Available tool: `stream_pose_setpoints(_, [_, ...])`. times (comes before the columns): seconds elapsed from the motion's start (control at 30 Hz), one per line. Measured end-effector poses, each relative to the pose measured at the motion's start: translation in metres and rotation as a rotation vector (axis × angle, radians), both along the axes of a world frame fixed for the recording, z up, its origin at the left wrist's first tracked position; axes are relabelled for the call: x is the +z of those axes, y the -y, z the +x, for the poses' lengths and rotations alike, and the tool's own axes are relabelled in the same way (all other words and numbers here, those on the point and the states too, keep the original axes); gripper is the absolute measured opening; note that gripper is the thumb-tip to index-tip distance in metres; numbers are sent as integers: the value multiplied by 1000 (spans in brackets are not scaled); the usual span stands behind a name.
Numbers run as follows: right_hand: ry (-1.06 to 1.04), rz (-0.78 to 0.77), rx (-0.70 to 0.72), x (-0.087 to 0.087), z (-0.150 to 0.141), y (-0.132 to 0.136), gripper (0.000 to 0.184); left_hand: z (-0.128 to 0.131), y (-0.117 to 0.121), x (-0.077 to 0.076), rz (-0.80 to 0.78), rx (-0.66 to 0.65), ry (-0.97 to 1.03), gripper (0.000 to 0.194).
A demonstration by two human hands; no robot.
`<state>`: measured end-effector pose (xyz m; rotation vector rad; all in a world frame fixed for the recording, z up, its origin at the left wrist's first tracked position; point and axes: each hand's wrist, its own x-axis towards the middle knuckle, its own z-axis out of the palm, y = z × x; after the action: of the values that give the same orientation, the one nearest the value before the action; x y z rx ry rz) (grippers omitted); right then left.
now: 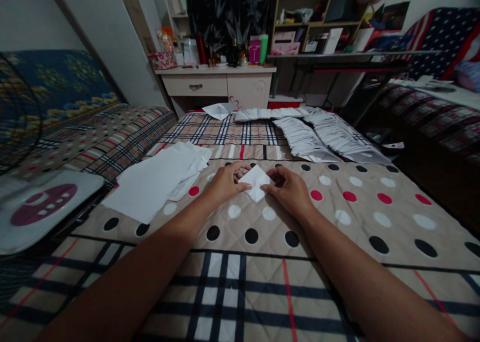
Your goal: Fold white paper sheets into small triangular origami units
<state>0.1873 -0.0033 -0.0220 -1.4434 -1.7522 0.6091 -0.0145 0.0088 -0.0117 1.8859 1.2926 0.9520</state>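
Observation:
Between my hands, just above or on the patterned bedspread, is a small folded white paper (pixel 255 183), turned like a diamond. My left hand (pixel 227 181) pinches its left corner with the thumb on top. On the other side, my right hand (pixel 289 187) grips the right corner between thumb and fingers. To the left lies a loose stack of white paper sheets (pixel 150 182). Rows of many folded paper pieces (pixel 303 138) stand packed together at the far right of the bed. One separate folded paper (pixel 219 110) sits at the far edge.
A polka-dot and plaid bedspread (pixel 232 272) covers the bed. At the left edge is a white board with a purple print (pixel 45 204). Beyond the bed stand a white dresser (pixel 210 84) crowded with bottles and a wooden shelf (pixel 303 24).

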Motion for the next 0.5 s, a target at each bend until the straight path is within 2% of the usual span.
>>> stream_pose_setpoints(0.27, [92,12,-23,4,0,-1,31,0,-1,-3,109,-38,-174,73])
stream_pose_setpoints(0.4, [123,4,-20,5,-1,-1,33,0,-2,-6,172,-59,-262,69])
stream_pose_setpoints(0.5, [100,14,-18,4,-1,-2,30,1,-2,-6,220,-26,-253,61])
